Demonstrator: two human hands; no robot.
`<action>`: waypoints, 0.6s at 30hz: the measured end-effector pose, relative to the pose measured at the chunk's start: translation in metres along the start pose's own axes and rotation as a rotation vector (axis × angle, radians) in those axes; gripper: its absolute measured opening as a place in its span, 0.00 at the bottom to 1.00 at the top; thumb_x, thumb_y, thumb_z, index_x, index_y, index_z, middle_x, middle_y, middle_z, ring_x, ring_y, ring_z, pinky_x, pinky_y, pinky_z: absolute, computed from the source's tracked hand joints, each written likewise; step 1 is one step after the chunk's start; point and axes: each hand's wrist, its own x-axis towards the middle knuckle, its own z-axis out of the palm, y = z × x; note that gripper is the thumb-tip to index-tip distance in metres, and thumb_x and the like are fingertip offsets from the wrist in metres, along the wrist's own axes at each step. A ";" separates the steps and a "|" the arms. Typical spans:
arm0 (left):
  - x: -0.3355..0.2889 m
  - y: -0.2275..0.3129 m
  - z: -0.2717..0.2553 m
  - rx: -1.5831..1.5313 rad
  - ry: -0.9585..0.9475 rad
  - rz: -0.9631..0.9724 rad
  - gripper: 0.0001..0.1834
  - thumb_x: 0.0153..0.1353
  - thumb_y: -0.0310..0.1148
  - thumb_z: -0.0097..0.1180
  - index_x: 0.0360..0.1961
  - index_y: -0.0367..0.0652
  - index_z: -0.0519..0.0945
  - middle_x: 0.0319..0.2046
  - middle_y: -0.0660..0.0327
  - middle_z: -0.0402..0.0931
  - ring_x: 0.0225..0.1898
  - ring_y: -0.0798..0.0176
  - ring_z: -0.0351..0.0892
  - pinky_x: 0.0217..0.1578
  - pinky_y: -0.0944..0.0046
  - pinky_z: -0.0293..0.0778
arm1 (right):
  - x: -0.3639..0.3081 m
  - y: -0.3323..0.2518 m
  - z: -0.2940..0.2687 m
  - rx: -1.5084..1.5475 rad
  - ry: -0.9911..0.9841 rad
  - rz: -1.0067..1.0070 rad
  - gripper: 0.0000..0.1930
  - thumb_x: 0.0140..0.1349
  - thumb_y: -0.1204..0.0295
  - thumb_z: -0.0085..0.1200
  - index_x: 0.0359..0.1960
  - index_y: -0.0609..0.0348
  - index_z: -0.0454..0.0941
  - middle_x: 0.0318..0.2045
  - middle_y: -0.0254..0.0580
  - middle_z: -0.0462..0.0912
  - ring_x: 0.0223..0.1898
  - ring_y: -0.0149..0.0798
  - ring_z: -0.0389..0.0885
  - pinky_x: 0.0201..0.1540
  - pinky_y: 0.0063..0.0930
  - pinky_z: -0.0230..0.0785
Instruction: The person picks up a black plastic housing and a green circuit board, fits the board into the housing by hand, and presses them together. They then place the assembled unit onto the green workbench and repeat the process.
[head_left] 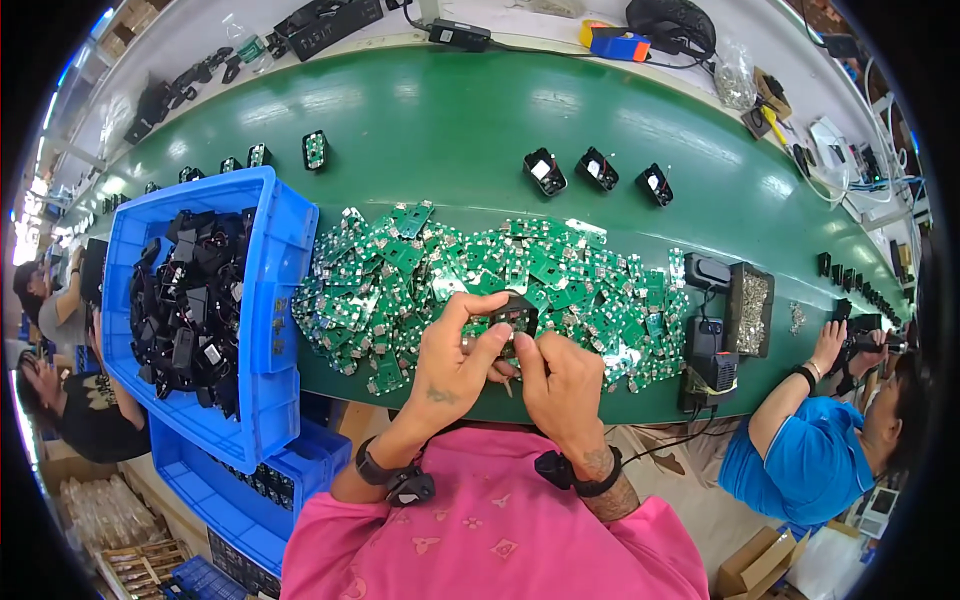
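Over the near edge of the pile of green circuit boards (pixel 545 262), my left hand (pixel 448 358) grips a small black plastic housing (pixel 518 308), with the thumb across its near side. My right hand (pixel 566 388) is closed, and its thumb and index finger are pinched together against the housing's near right edge. What they pinch is too small and too covered to make out. A thin pale tip pokes out below the fingers. The housing's inside is partly hidden by my fingers.
Black parts with wires fill a blue crate (pixel 262 330) at left. Three black housings (pixel 597 170) stand beyond the pile. At right are a black power-tool battery or charger (pixel 711 360) and a tray of small metal parts (pixel 750 312). A co-worker in blue (pixel 810 450) sits at right.
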 end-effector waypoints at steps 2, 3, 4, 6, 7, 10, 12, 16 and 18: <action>0.003 0.000 0.002 -0.009 0.008 0.011 0.16 0.69 0.29 0.50 0.55 0.35 0.68 0.46 0.51 0.75 0.28 0.67 0.83 0.23 0.73 0.80 | 0.000 0.000 -0.002 0.038 -0.006 0.058 0.12 0.65 0.70 0.57 0.25 0.64 0.73 0.17 0.42 0.74 0.17 0.34 0.72 0.20 0.31 0.60; 0.004 0.000 0.002 -0.015 0.014 0.026 0.15 0.70 0.31 0.50 0.53 0.35 0.67 0.47 0.51 0.74 0.26 0.66 0.82 0.21 0.74 0.80 | 0.001 0.001 -0.002 0.077 -0.008 0.115 0.10 0.64 0.70 0.58 0.30 0.65 0.75 0.19 0.43 0.77 0.18 0.33 0.74 0.21 0.29 0.63; 0.004 0.002 0.002 -0.025 0.004 -0.002 0.15 0.70 0.31 0.50 0.53 0.36 0.66 0.46 0.51 0.74 0.29 0.66 0.82 0.21 0.74 0.80 | 0.001 0.000 -0.002 0.078 -0.013 0.115 0.10 0.64 0.70 0.58 0.30 0.65 0.75 0.19 0.43 0.77 0.18 0.33 0.74 0.21 0.29 0.63; 0.004 -0.004 0.001 -0.006 0.000 0.013 0.15 0.71 0.31 0.50 0.53 0.36 0.66 0.46 0.51 0.74 0.30 0.66 0.82 0.21 0.73 0.80 | 0.003 -0.003 -0.002 0.380 -0.052 0.217 0.15 0.62 0.74 0.59 0.49 0.66 0.75 0.27 0.42 0.83 0.25 0.30 0.80 0.28 0.25 0.72; 0.004 -0.006 0.001 0.015 -0.010 0.028 0.15 0.71 0.31 0.50 0.54 0.36 0.66 0.46 0.51 0.74 0.32 0.67 0.82 0.22 0.73 0.81 | 0.003 -0.001 -0.003 0.380 -0.056 0.216 0.15 0.62 0.74 0.59 0.49 0.66 0.75 0.27 0.42 0.83 0.25 0.30 0.80 0.28 0.25 0.72; 0.001 -0.006 0.002 0.108 0.027 0.119 0.14 0.71 0.32 0.50 0.53 0.36 0.68 0.45 0.52 0.74 0.33 0.67 0.81 0.22 0.72 0.82 | 0.003 0.007 -0.008 0.496 -0.281 0.224 0.29 0.60 0.79 0.59 0.64 0.66 0.65 0.36 0.43 0.85 0.32 0.29 0.83 0.36 0.23 0.76; -0.002 -0.004 0.003 0.143 0.025 0.137 0.14 0.70 0.30 0.50 0.53 0.37 0.68 0.46 0.51 0.75 0.34 0.66 0.82 0.23 0.72 0.82 | 0.004 0.011 -0.011 0.578 -0.301 0.239 0.30 0.59 0.82 0.59 0.64 0.66 0.66 0.38 0.42 0.85 0.36 0.29 0.84 0.39 0.23 0.77; -0.005 -0.016 0.007 0.297 0.067 0.552 0.14 0.67 0.24 0.53 0.53 0.40 0.73 0.46 0.46 0.79 0.30 0.59 0.85 0.25 0.67 0.82 | 0.002 0.012 -0.013 0.508 -0.241 0.084 0.28 0.58 0.80 0.60 0.62 0.66 0.69 0.37 0.49 0.85 0.31 0.35 0.85 0.35 0.26 0.76; -0.003 -0.017 0.006 0.325 0.050 0.663 0.15 0.65 0.23 0.56 0.53 0.42 0.73 0.47 0.44 0.79 0.31 0.57 0.86 0.26 0.66 0.83 | 0.001 0.010 -0.015 0.400 -0.144 -0.031 0.29 0.54 0.83 0.60 0.61 0.64 0.71 0.39 0.49 0.85 0.33 0.40 0.86 0.36 0.28 0.76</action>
